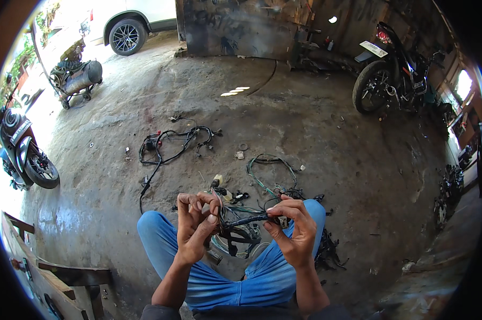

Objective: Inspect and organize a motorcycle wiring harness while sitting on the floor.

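A wiring harness (246,220) wrapped in black tape stretches between my two hands, above my lap. My left hand (197,221) pinches thin loose wires near the harness's left end, fingertips pressed together. With thumb and fingers, my right hand (293,226) grips the taped right part. More wires and black strands hang below, between my knees. Just beyond my hands, green wires form a loop (273,157) on the floor, with pale connectors (218,180) to its left. What exactly sits between my left fingertips is too small to make out.
Another black harness (169,149) lies on the concrete floor ahead. A motorcycle (395,74) stands far right, another (27,149) at left. An air compressor (81,77) and a white car (134,24) are at the back left. A wooden bench (49,272) is near left.
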